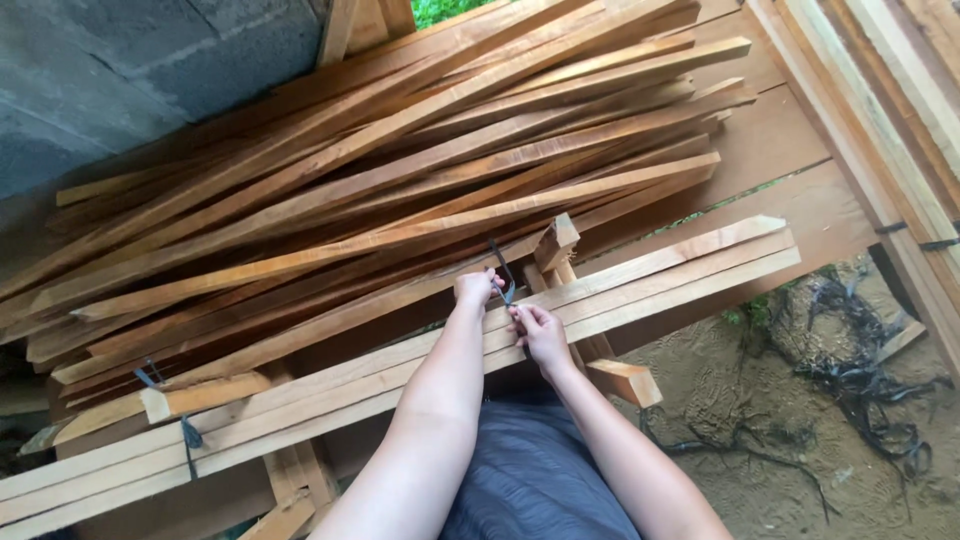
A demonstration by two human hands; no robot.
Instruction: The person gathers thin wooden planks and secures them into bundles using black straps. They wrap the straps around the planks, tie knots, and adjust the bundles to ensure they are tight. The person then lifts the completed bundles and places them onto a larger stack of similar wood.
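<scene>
Both hands, left (476,290) and right (540,330), pinch the dark strap (503,272) above the pale slat bundle (640,285) on trestles, pulling its ends apart as if cinching, beside a loose slat pile (380,190).

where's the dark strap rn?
Head view, centre: the dark strap stands up between left hand and right hand, around the bundle of pale slats.

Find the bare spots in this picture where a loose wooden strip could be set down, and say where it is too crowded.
Free: the brown board between the heaped slats and the right-hand planks; also the sandy ground. Crowded: the bundle where the left hand and right hand grip a dark strap.
</scene>
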